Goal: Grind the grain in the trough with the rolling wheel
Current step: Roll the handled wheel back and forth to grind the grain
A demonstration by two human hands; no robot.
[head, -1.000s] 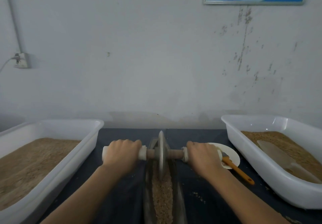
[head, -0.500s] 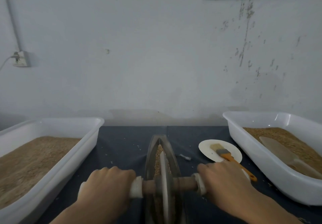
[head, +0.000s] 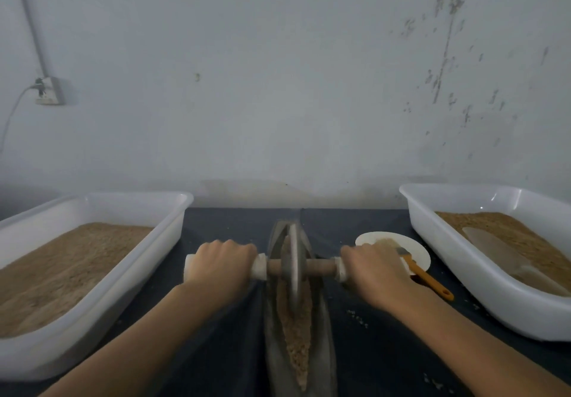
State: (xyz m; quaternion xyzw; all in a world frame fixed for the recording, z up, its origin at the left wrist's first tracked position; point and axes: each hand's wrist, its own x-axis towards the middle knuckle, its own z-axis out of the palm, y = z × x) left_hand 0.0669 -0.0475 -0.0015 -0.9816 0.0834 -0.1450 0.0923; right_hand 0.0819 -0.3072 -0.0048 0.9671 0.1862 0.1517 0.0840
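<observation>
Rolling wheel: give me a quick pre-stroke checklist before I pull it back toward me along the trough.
1. Left hand grips its handle end: ok.
2. Right hand grips its handle end: ok.
3. Rolling wheel sits inside the trough, upright: ok.
4. Grain lies in the near stretch of the channel: ok.
5. Brush on the plate lies beside the right hand; contact: cannot tell.
6. Spilled grains on the cloth: not ok.

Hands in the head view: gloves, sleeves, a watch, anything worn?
Nothing worn that shows. The left hand and right hand are bare, no gloves, rings or watch visible. Both forearms are bare down to the frame's bottom edge; no sleeve appears.
</observation>
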